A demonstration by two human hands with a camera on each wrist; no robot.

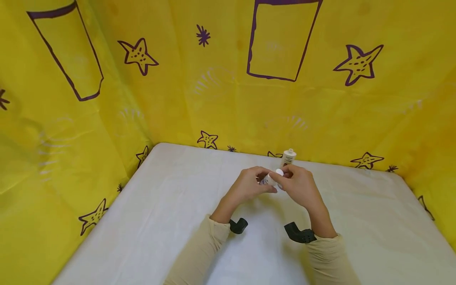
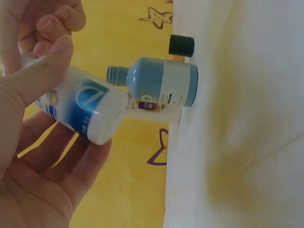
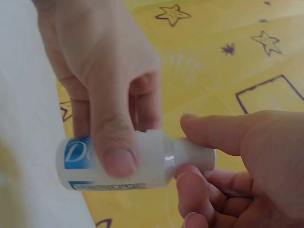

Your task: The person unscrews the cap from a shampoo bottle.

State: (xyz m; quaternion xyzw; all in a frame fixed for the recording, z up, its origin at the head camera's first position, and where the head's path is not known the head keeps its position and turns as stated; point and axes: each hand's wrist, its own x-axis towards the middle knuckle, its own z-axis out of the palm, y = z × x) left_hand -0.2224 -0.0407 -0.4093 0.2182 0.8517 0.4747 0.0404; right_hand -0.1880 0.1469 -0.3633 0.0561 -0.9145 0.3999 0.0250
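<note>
A white bottle [image 2: 90, 107] with a blue label is held above the table. My left hand [image 1: 249, 184] grips its body, thumb on one side and fingers on the other. At the other end, the thumb and fingers of my right hand [image 1: 301, 185] pinch the white cap [image 3: 194, 154]. The cap sits on the bottle's neck in the right wrist view. Beyond the hands stands a blue bottle [image 2: 161, 81] with a bare threaded neck, next to a dark cap [image 2: 181, 45] on the table. The hands hide both in the head view.
A cream bottle [image 1: 289, 156] stands near the table's back edge, partly behind the blue one. White cloth covers the table [image 1: 160, 206]. Yellow fabric walls [image 1: 221, 99] with purple starfish drawings rise at the back and sides.
</note>
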